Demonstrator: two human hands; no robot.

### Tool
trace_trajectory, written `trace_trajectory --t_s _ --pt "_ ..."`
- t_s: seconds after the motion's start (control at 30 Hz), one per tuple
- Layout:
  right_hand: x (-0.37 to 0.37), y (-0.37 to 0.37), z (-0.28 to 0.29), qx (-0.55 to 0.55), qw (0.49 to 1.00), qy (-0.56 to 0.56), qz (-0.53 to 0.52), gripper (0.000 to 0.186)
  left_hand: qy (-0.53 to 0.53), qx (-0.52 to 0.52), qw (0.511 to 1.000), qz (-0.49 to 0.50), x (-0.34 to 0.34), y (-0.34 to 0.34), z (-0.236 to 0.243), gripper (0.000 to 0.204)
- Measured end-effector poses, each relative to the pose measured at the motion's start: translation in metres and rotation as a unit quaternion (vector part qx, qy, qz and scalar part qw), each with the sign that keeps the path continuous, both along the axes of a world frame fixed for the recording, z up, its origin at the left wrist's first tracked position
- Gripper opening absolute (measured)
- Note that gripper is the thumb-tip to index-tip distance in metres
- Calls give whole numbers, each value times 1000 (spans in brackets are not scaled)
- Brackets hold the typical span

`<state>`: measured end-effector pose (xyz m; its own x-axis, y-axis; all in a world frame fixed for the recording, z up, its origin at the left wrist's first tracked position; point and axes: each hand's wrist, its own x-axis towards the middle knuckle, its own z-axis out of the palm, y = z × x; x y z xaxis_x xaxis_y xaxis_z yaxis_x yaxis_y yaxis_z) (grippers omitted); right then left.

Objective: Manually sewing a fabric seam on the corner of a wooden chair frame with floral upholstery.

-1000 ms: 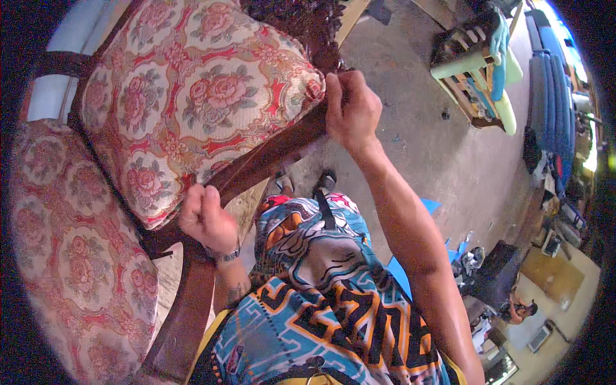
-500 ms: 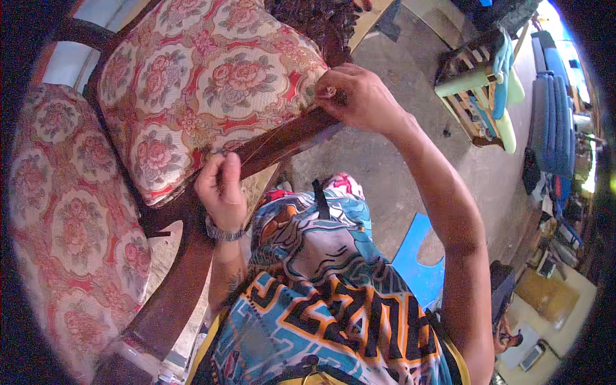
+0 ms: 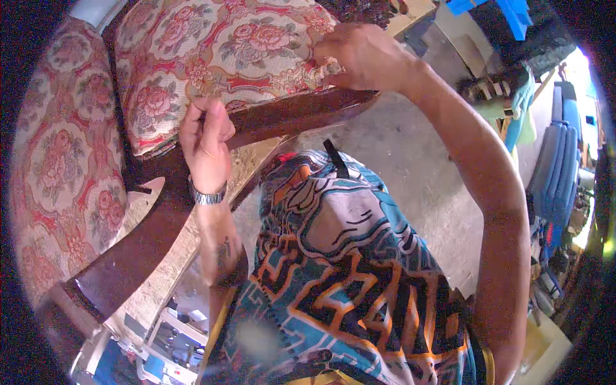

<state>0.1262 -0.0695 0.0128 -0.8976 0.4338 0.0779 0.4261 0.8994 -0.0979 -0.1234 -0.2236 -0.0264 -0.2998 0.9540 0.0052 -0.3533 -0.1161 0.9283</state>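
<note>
A padded seat (image 3: 253, 42) in cream and red floral fabric lies before me, set on a dark brown wooden frame (image 3: 289, 119). At its near edge my left hand (image 3: 206, 138), with a metal watch (image 3: 207, 194) on the wrist, is closed in a pinch beside the fabric. What the pinch holds is too small to make out. My right hand (image 3: 369, 58) is closed at the seat's right end, where its curled fingers grip the fabric edge. To the left stands a backrest (image 3: 70, 151) in matching floral fabric.
A curved dark wooden arm (image 3: 138, 256) runs down the left side. Several blue cushions (image 3: 555, 163) are stacked at the far right. A wooden frame with pale green cloth (image 3: 523, 106) stands at the upper right. Bare concrete floor (image 3: 417, 167) shows beyond my lap.
My view has shifted, so the seat and left hand sit higher in the picture. Both hands keep about the same places along the seat edge. A thin thread near the left hand no longer shows.
</note>
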Motion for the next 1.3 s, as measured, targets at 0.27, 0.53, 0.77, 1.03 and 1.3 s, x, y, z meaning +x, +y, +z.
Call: trace_trajectory --t_s 0.27,0.53,0.77,1.03,1.3 --pt "-16 7 9 5 997 -75 28 27 -23 26 999 16 4 -2 16 11" --pt "-30 -20 -12 111 990 -64 55 17 205 66 967 134 14 -18 11 30" --pt "-6 -4 -7 -247 890 250 -289 23 243 64 938 237 -7 -31 -32 40" --pt "-42 -6 -18 -83 902 323 -274 36 166 6 944 287 -12 -30 -47 44" --pt "-53 1 -51 10 971 152 -185 31 86 -71 954 278 -18 -36 -29 38"
